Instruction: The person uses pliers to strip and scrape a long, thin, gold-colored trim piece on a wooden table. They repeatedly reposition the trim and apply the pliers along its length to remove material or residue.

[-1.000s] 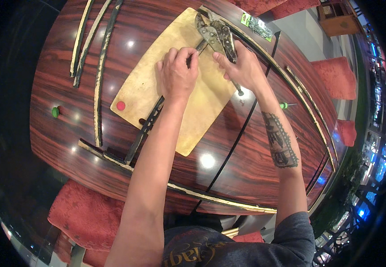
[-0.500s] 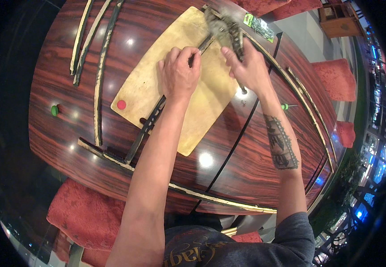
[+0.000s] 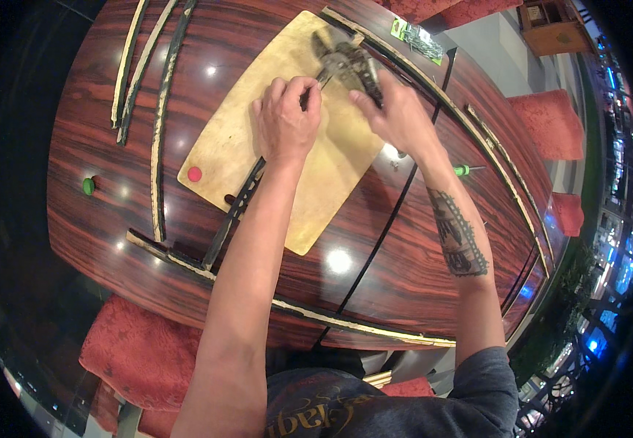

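A dark, narrow strip with holes [image 3: 238,204] runs slantwise over a pale cutting board [image 3: 225,139] with a red dot in one corner. My left hand [image 3: 287,120] is closed on the strip near its far end, thumb and finger pinched together. Whether something small is also in that pinch is hidden. In my closed right hand [image 3: 403,120] is a dark metal tool that looks like pliers [image 3: 349,64], smeared by motion. Its head hangs over the board, just beyond my left fingertips.
Long dark strips with pale, ragged edges lie at the left [image 3: 159,131], front [image 3: 360,328] and right [image 3: 492,153] of the wooden table [image 3: 375,292]. A clear pack of thin metal pieces [image 3: 420,42], a green-handled tool [image 3: 462,171] and a green cap-like piece [image 3: 89,186] lie around. Red chairs [image 3: 137,354] surround the table.
My right hand has swung the pliers leftward, bringing their head closer to my left fingertips. My left hand stays pinched on the strip; the whole view has shifted slightly.
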`<action>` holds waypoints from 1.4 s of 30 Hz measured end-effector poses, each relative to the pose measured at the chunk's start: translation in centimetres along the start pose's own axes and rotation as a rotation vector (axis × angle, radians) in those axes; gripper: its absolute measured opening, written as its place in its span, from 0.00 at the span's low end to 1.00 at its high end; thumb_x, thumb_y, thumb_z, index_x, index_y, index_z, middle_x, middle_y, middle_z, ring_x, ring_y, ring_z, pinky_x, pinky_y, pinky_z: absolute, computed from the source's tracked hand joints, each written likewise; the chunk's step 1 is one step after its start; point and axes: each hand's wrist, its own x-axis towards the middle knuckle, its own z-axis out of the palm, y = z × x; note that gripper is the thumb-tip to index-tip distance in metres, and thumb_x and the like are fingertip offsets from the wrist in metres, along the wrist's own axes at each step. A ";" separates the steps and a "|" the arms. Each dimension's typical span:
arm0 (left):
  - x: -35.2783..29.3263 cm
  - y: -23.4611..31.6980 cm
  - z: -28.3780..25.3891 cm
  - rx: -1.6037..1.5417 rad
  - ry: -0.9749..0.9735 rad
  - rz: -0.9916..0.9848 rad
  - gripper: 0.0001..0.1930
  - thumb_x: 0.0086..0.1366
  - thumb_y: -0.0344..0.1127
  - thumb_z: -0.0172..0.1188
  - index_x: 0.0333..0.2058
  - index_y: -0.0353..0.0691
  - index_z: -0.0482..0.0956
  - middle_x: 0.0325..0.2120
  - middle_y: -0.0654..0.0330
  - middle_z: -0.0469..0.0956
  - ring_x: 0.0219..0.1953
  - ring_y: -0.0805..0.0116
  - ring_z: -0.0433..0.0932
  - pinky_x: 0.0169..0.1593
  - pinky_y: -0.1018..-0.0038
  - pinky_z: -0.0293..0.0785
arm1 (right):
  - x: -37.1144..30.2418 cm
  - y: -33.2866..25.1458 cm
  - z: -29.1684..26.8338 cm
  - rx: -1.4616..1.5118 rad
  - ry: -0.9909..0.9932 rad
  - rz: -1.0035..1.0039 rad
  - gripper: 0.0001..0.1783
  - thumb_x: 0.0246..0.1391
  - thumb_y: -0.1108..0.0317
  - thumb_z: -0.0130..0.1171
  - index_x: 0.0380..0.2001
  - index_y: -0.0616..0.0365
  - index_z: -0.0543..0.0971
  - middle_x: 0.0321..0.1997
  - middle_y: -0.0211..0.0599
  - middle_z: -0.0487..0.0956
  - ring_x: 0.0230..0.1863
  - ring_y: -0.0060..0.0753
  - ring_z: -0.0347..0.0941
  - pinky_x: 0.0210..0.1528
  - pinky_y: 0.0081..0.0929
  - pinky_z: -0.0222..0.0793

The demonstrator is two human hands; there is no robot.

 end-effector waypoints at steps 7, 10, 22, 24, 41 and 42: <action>0.0 0.2 0.0 -0.004 -0.022 -0.012 0.05 0.65 0.43 0.64 0.36 0.52 0.83 0.29 0.70 0.79 0.35 0.69 0.79 0.44 0.67 0.65 | -0.8 0.7 0.3 -0.144 -0.008 -0.077 0.23 0.63 0.53 0.60 0.39 0.67 0.70 0.26 0.64 0.79 0.34 0.70 0.78 0.35 0.54 0.73; 0.1 0.0 -0.2 0.017 -0.007 -0.005 0.05 0.65 0.42 0.64 0.36 0.52 0.83 0.29 0.70 0.79 0.36 0.69 0.79 0.44 0.67 0.65 | -0.4 -0.4 -0.5 0.006 0.027 0.007 0.23 0.62 0.54 0.62 0.39 0.67 0.70 0.26 0.64 0.79 0.33 0.70 0.78 0.34 0.54 0.71; 0.1 0.1 0.0 -0.023 -0.026 0.002 0.06 0.65 0.43 0.63 0.36 0.51 0.83 0.29 0.70 0.79 0.34 0.69 0.80 0.43 0.67 0.65 | -0.7 0.2 0.6 -0.105 0.014 -0.079 0.25 0.62 0.52 0.62 0.38 0.67 0.69 0.25 0.62 0.79 0.30 0.68 0.78 0.31 0.52 0.72; 0.0 0.0 0.0 0.006 -0.008 0.011 0.06 0.65 0.43 0.63 0.36 0.51 0.83 0.29 0.70 0.79 0.34 0.68 0.80 0.43 0.67 0.65 | -0.4 0.0 0.5 -0.170 -0.026 -0.081 0.25 0.62 0.52 0.62 0.38 0.67 0.69 0.25 0.61 0.79 0.30 0.68 0.78 0.32 0.52 0.72; 0.0 0.0 -0.2 0.005 -0.023 -0.005 0.06 0.66 0.44 0.63 0.36 0.52 0.83 0.29 0.68 0.78 0.35 0.68 0.79 0.44 0.66 0.65 | -0.6 -0.4 0.3 -0.110 -0.066 -0.049 0.25 0.63 0.52 0.60 0.40 0.67 0.69 0.25 0.65 0.78 0.32 0.70 0.77 0.35 0.53 0.71; 0.0 0.1 -0.2 0.002 -0.017 -0.003 0.06 0.66 0.44 0.63 0.36 0.52 0.83 0.29 0.68 0.78 0.35 0.68 0.79 0.44 0.66 0.65 | -0.5 -0.6 -0.1 -0.026 -0.033 -0.016 0.25 0.63 0.52 0.60 0.40 0.67 0.69 0.26 0.66 0.78 0.33 0.70 0.78 0.36 0.54 0.72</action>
